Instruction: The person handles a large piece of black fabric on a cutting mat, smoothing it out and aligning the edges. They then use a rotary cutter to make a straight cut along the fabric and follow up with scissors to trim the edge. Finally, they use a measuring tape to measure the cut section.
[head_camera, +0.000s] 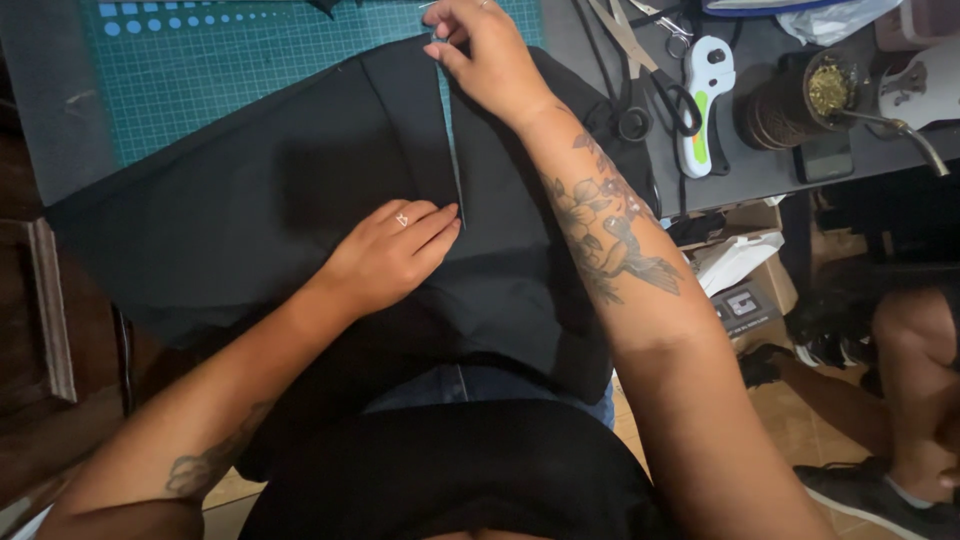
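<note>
Head view showed a large piece of black cloth (300, 200), matte and smooth, draped over the table's near edge and hanging down toward the person's lap. The left hand (385, 255) lay flat on the cloth near that edge, fingers pressed together and pointing at a straight folded edge that ran away across the fabric. A ring sat on one finger.

Farther along the same fold, at the cloth's far end, the right hand (485, 55) pinched the fold's top between thumb and fingertips. The forearm crossed over the dark fabric.

Under the cloth lay a green cutting mat (200, 80), gridded with fine pale lines and a row of light dots along its far edge, on the grey table (760, 170).

Toward the table's right side lay metal scissors (650, 75) with black looped handles, and just beside them a white plastic tool (703, 100) with a green stripe. Beyond these stood a round dark cup (800, 105) holding greenish dried leaves, with a metal straw slanting out to the right.
</note>
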